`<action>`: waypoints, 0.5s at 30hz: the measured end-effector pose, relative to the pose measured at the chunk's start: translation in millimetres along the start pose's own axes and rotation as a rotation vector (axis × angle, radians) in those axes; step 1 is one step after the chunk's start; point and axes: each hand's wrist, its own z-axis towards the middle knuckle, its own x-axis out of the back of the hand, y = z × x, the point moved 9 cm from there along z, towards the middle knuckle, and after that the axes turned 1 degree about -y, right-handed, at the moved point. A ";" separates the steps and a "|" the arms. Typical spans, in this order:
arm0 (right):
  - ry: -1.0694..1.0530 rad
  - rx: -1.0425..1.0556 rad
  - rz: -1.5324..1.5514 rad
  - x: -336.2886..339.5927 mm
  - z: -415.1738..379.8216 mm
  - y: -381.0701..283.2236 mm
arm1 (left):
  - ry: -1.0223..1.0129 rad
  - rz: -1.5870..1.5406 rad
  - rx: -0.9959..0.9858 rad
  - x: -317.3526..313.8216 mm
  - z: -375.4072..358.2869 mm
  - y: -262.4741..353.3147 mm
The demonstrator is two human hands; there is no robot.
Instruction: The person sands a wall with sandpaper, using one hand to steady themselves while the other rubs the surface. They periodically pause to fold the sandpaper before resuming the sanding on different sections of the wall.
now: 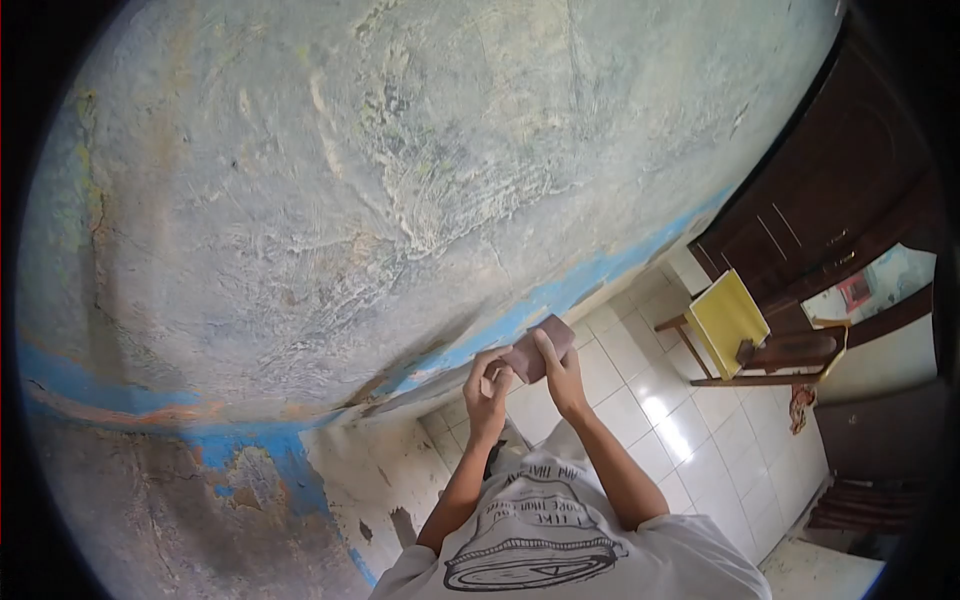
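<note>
In front of my chest, both hands hold a reddish-brown sheet that looks like sandpaper (524, 361). My right hand (560, 373) is closed on its right part, with the thumb lying across the top face and the other fingers behind it. At the sheet's left edge, my left hand (488, 396) has its fingers curled, thumb and fingertips pinching the corner. The sheet seems bent or folded, and its underside is hidden. Beyond my hands rises a rough grey plaster wall (330, 200) with scraped, uneven patches; the sheet appears apart from it.
A blue painted band (560, 297) runs along the wall's lower part, peeling in places. To the right, a wooden chair with a yellow seat (727, 318) stands on white floor tiles (640, 440). Behind it is a dark wooden cabinet (830, 180) with a mirror (880, 283).
</note>
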 end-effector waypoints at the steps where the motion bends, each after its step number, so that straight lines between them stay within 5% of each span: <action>1: -0.011 -0.020 0.000 7.6 1.3 4.2 | -0.015 -0.036 0.037 -6.6 -1.5 -6.5; 6: -0.174 -0.123 0.024 45.6 5.5 15.8 | -0.201 -0.087 0.194 -47.5 -10.9 -49.9; 13: -0.178 0.021 -0.037 123.4 41.7 -22.1 | -0.118 0.087 0.092 -107.9 10.7 -82.3; 15: -0.322 0.149 -0.252 139.1 48.4 -49.8 | -0.064 0.159 0.066 -117.5 17.5 -103.5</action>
